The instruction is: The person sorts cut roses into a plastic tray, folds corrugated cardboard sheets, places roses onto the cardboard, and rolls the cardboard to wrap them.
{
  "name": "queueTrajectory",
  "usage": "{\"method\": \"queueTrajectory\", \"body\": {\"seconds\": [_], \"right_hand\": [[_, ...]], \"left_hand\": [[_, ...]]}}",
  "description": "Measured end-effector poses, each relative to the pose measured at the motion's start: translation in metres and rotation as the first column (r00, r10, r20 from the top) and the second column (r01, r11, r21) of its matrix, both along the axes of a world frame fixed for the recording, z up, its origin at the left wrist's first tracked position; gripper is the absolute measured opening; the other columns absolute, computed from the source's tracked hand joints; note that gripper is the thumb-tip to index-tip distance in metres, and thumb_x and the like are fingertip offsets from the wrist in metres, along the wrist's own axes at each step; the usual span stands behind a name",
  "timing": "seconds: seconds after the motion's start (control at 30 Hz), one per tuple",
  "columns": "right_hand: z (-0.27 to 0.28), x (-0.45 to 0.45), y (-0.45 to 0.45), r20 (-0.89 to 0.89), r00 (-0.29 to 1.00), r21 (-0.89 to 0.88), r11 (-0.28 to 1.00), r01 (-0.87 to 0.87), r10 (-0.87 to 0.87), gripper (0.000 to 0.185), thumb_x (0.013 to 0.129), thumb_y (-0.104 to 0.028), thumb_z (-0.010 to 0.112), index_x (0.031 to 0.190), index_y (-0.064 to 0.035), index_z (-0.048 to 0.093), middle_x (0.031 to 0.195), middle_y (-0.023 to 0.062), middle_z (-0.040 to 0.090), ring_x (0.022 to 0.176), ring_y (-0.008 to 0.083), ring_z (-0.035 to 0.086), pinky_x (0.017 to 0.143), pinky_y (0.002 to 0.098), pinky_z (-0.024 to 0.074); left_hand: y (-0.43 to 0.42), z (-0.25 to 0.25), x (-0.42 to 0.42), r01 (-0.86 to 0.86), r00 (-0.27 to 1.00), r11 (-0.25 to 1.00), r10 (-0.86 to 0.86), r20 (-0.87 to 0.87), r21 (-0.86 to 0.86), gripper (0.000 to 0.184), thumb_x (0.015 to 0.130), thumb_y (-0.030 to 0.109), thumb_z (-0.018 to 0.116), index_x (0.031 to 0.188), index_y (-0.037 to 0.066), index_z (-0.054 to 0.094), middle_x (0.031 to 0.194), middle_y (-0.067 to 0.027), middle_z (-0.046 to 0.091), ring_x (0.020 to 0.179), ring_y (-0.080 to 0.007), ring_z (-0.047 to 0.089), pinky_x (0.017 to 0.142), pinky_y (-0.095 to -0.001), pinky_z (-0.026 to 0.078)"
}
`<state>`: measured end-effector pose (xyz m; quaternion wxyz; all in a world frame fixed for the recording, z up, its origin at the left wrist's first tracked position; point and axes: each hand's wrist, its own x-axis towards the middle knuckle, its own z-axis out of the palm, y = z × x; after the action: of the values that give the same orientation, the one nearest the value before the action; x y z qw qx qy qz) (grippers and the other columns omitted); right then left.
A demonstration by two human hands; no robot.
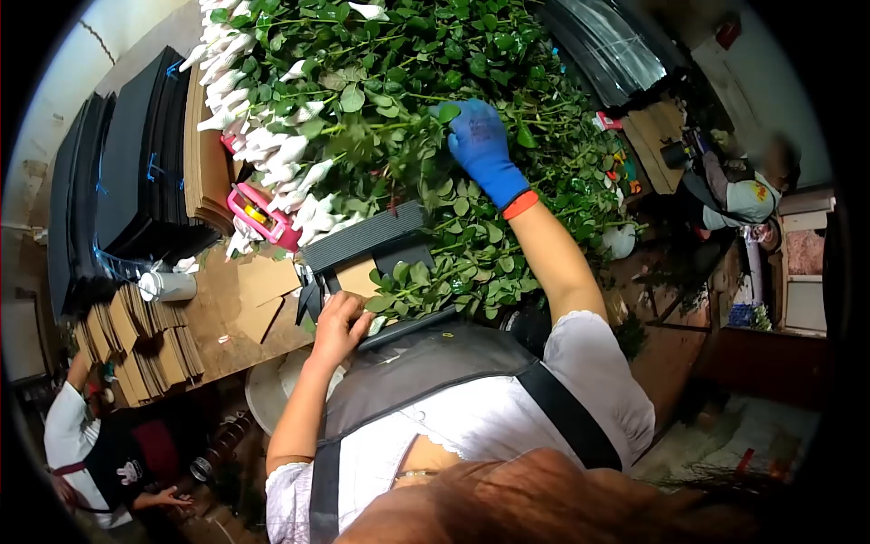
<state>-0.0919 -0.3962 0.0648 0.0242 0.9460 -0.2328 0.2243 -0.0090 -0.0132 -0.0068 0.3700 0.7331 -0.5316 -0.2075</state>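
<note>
A thick heap of leafy green rose stems (390, 54) covers the table, with white-sleeved flower heads (281, 154) along its left side. My right hand (480, 145), in a blue glove with an orange cuff, reaches into the heap. Its fingers close round a rose stem among the leaves, partly hidden by foliage. My left hand (340, 326) is bare and rests at the near table edge, fingers curled; what they hold, if anything, is hidden. Just beyond it lies a grey corrugated strip (362, 238) beside black strips (313, 295).
A pink tape dispenser (263, 216) stands left of the flowers. Black sheets (140, 163) and folded cardboard pieces (145, 349) are stacked further left, near a white cup-like roll (168, 286). Other people are at lower left (118, 453) and right (748, 195). Plastic-wrapped black sheets (616, 45) lie far right.
</note>
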Motion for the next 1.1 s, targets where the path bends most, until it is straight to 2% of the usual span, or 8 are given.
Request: {"method": "queueTrajectory", "body": {"seconds": [0.13, 0.5, 0.6, 0.63, 0.7, 0.77, 0.97, 1.1], "right_hand": [[-0.024, 0.001, 0.005, -0.403, 0.915, -0.037, 0.999, 0.023, -0.036, 0.022, 0.074, -0.010, 0.066, 0.095, -0.0135, 0.069, 0.084, 0.0106, 0.066, 0.084, 0.0301, 0.066, 0.078, 0.0415, 0.0530], [0.143, -0.001, 0.065, 0.468, 0.824, -0.359, 0.921, -0.153, 0.320, 0.042, 0.084, -0.023, 0.065, 0.124, -0.0121, 0.057, 0.111, 0.0073, 0.059, 0.105, 0.0305, 0.057, 0.095, 0.0443, 0.0466], [0.138, 0.014, -0.004, 0.392, 0.835, -0.497, 0.853, -0.160, 0.385, 0.064, 0.081, -0.029, 0.069, 0.137, -0.0089, 0.046, 0.125, 0.0111, 0.057, 0.112, 0.0323, 0.056, 0.096, 0.0461, 0.0453], [0.165, 0.034, 0.021, 0.680, 0.660, -0.459, 0.888, 0.042, 0.320, 0.041, 0.083, -0.017, 0.057, 0.118, 0.0065, 0.054, 0.110, 0.0254, 0.059, 0.103, 0.0431, 0.057, 0.093, 0.0488, 0.0455], [0.166, 0.064, 0.001, 0.600, 0.737, -0.420, 0.906, -0.042, 0.312, 0.020, 0.088, -0.013, 0.052, 0.103, -0.0048, 0.062, 0.098, 0.0169, 0.061, 0.097, 0.0347, 0.057, 0.086, 0.0440, 0.0456], [0.100, 0.071, -0.037, -0.057, 0.998, -0.536, 0.842, -0.064, 0.040, 0.071, 0.078, -0.029, 0.073, 0.141, -0.0145, 0.044, 0.139, 0.0111, 0.048, 0.122, 0.0317, 0.051, 0.101, 0.0462, 0.0425], [0.005, -0.001, -0.004, -0.677, 0.714, 0.219, 0.975, -0.038, 0.180, 0.022, 0.084, -0.027, 0.062, 0.102, -0.0158, 0.064, 0.091, 0.0111, 0.067, 0.087, 0.0325, 0.066, 0.077, 0.0457, 0.0536], [-0.070, -0.054, 0.005, -0.831, 0.548, 0.184, 0.978, 0.104, 0.098, 0.030, 0.090, -0.037, 0.054, 0.102, -0.0121, 0.066, 0.095, 0.0106, 0.070, 0.092, 0.0292, 0.067, 0.083, 0.0436, 0.0501]], "left_hand": [[0.001, -0.002, 0.002, -0.003, 1.000, 1.000, 0.003, -0.001, 0.001, 0.019, 0.078, 0.010, 0.074, 0.092, 0.004, 0.063, 0.084, -0.0110, 0.055, 0.082, -0.0312, 0.055, 0.074, -0.0387, 0.045], [-0.001, -0.006, 0.001, 0.014, 1.000, 0.999, -0.014, 0.002, -0.042, 0.020, 0.076, 0.007, 0.075, 0.091, 0.003, 0.063, 0.085, -0.0102, 0.056, 0.081, -0.0309, 0.055, 0.074, -0.0378, 0.044], [0.001, -0.008, 0.002, 0.007, 1.000, 0.999, -0.007, 0.001, -0.034, 0.019, 0.076, 0.007, 0.074, 0.090, 0.003, 0.063, 0.086, -0.0099, 0.056, 0.081, -0.0309, 0.055, 0.074, -0.0379, 0.045], [0.001, -0.007, 0.001, 0.002, 1.000, 1.000, -0.002, 0.001, -0.029, 0.019, 0.076, 0.007, 0.074, 0.090, 0.003, 0.063, 0.086, -0.0099, 0.057, 0.081, -0.0309, 0.055, 0.074, -0.0380, 0.045], [0.001, -0.006, 0.000, -0.012, 1.000, 1.000, 0.012, 0.000, -0.021, 0.018, 0.076, 0.007, 0.074, 0.090, 0.003, 0.063, 0.087, -0.0098, 0.057, 0.082, -0.0307, 0.056, 0.074, -0.0381, 0.045], [0.003, -0.005, 0.001, -0.010, 1.000, 1.000, 0.010, -0.005, -0.004, 0.019, 0.077, 0.009, 0.074, 0.091, 0.003, 0.063, 0.087, -0.0095, 0.057, 0.083, -0.0305, 0.056, 0.075, -0.0385, 0.045], [0.002, -0.001, 0.001, -0.015, 1.000, 1.000, 0.015, -0.014, 0.011, 0.020, 0.078, 0.010, 0.074, 0.093, 0.004, 0.063, 0.085, -0.0084, 0.058, 0.083, -0.0291, 0.057, 0.075, -0.0381, 0.046], [-0.001, -0.002, 0.002, -0.016, 0.999, 1.000, 0.016, -0.030, -0.001, 0.020, 0.077, 0.010, 0.074, 0.093, 0.004, 0.063, 0.085, -0.0086, 0.058, 0.082, -0.0293, 0.057, 0.074, -0.0379, 0.046]]}}
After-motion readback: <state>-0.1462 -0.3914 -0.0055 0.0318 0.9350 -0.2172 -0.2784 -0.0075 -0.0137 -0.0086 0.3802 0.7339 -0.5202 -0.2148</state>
